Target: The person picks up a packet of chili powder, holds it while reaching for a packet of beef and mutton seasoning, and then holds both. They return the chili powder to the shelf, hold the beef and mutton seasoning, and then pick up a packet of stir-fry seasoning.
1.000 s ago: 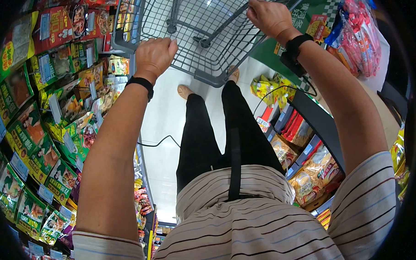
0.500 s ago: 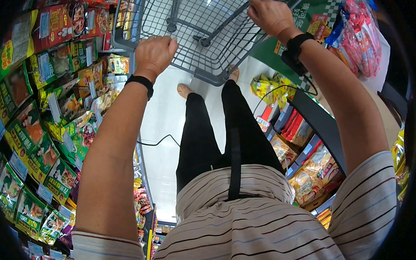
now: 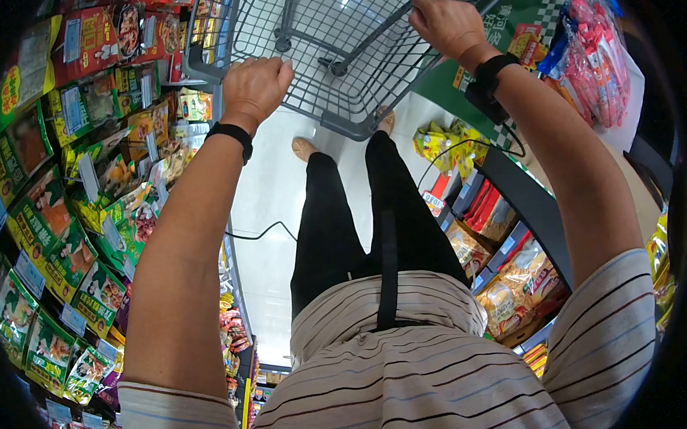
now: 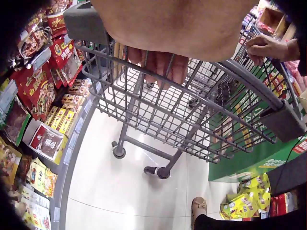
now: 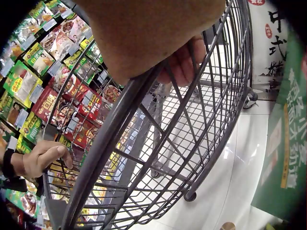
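Observation:
A grey wire shopping cart [image 3: 326, 63] stands in front of the person. The left hand [image 3: 255, 90] grips the cart's left side near its corner; in the left wrist view its fingers [image 4: 163, 67] curl over the rim. On the cart's right side lies the right hand [image 3: 447, 27], its fingers [image 5: 184, 64] wrapped round the rim in the right wrist view. The cart's mesh basket holds nothing visible. Both wrists carry black bands.
Shelves of packaged food [image 3: 71, 228] line the left side. To the right are a green display [image 3: 469, 90], pink bagged goods [image 3: 598, 64], yellow packets [image 3: 444, 146] and a dark-edged shelf [image 3: 526, 198]. Pale floor [image 3: 265, 181] lies between, with a thin cable near the legs.

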A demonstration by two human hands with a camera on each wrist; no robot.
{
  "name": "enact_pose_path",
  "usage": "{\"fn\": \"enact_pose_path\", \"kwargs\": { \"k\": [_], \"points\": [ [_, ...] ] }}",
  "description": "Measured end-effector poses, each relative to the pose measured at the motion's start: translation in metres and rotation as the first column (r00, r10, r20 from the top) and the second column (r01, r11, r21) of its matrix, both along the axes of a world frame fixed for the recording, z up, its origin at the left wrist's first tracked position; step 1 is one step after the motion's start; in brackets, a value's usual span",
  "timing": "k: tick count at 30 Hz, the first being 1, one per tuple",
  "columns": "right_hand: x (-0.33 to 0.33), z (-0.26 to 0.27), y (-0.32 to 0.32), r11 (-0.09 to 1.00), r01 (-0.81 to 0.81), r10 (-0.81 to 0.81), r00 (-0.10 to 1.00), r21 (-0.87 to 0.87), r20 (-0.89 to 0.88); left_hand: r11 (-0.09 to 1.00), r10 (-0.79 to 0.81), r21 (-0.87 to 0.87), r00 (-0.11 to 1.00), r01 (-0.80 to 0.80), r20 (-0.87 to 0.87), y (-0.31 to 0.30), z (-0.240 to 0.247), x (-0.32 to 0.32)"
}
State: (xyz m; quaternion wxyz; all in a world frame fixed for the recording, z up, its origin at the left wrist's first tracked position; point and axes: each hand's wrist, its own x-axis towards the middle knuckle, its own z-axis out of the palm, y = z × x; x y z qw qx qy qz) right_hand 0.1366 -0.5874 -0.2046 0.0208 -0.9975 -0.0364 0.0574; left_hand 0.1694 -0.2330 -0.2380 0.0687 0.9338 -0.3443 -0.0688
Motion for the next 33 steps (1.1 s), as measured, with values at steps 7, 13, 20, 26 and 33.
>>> {"fn": "enact_pose_path", "kwargs": {
  "k": [7, 13, 20, 26, 33],
  "points": [
    [0.002, 0.0016, -0.0004, 1.0, -0.008, 0.008, 0.999, -0.001, -0.041, 1.0, 0.01, -0.007, 0.999, -0.01, -0.051, 0.0003, 0.0026, 0.0],
    [0.001, 0.0002, -0.0022, 0.999, -0.03, 0.03, 0.999, 0.016, -0.013, 1.0, 0.006, -0.005, 1.0, -0.006, 0.018, -0.0002, -0.0006, 0.0002],
    [0.0011, -0.0024, -0.0031, 0.999, -0.031, 0.031, 0.999, 0.021, -0.009, 1.0, 0.001, 0.003, 1.0, -0.001, -0.012, -0.0003, 0.0022, -0.0005],
    [0.0023, -0.0024, -0.0024, 1.0, -0.026, 0.026, 0.999, -0.001, -0.02, 1.0, 0.0, -0.013, 1.0, 0.0, 0.025, 0.0008, -0.0025, 0.0001],
    [0.0015, 0.0004, -0.0011, 1.0, -0.019, 0.019, 0.999, 0.006, -0.027, 1.0, 0.002, -0.016, 1.0, -0.002, 0.016, 0.001, -0.0025, -0.0003]
  ]
}}
